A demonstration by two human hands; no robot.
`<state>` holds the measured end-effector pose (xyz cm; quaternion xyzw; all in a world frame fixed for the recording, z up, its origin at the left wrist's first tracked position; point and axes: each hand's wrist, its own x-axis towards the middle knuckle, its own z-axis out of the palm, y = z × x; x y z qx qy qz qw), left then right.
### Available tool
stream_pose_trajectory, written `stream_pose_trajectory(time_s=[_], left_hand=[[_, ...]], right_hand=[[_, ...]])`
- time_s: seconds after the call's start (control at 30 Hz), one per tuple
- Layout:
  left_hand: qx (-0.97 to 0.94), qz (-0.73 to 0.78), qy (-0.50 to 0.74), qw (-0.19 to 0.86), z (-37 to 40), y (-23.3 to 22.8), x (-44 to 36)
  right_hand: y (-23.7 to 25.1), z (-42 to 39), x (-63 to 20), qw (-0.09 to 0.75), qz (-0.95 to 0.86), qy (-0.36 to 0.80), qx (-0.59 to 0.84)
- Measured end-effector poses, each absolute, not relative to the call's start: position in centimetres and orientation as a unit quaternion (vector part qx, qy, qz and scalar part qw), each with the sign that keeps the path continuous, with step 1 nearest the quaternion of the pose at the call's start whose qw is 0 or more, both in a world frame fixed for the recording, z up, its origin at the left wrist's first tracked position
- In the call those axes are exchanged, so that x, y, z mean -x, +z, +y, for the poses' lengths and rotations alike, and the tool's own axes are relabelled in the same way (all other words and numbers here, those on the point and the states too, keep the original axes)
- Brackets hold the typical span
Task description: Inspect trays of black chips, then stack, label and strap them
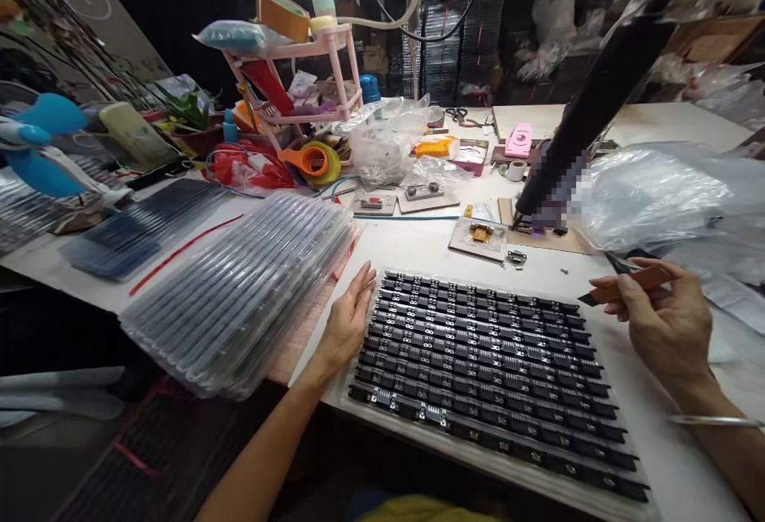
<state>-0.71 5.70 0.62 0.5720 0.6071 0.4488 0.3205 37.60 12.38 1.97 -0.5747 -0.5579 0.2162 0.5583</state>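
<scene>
A clear tray (478, 363) packed with rows of small black components lies on the white table in front of me. My left hand (350, 319) rests flat against the tray's left edge, fingers apart, holding nothing. My right hand (657, 315) hovers just past the tray's far right corner and pinches a thin dark-tipped tool (598, 295) between thumb and fingers. A metal bangle (714, 421) sits on my right wrist.
A tall stack of clear trays (245, 291) leans left of my left hand. Small fixture boards (481, 237) and a black angled arm (598, 92) stand behind the tray. Plastic bags (657, 195) pile at the right; a pink rack (304, 76), tape rolls and clutter fill the back.
</scene>
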Motion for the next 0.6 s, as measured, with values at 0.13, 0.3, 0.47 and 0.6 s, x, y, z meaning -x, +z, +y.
stream_pose_trajectory(time_s=[0.13,0.3,0.47,0.6], left_hand=[[-0.568,0.612,0.450,0.317,4.6,1.2,0.9],[-0.554,0.618,0.446,0.334,1.0,1.6,1.5],[-0.558,0.625,0.427,0.341,-2.3,1.6,1.2],[-0.608,0.627,0.389,0.293,-3.8,1.6,0.9]], right_hand=[[3.7,11.1,-37.4,0.537,-0.560,0.201,0.599],[5.2,6.3,-37.5,0.452,-0.564,0.177,0.668],[3.8,1.6,-36.9,0.445,-0.484,0.178,0.732],[2.2,0.4,-36.2,0.508,-0.408,0.181,0.737]])
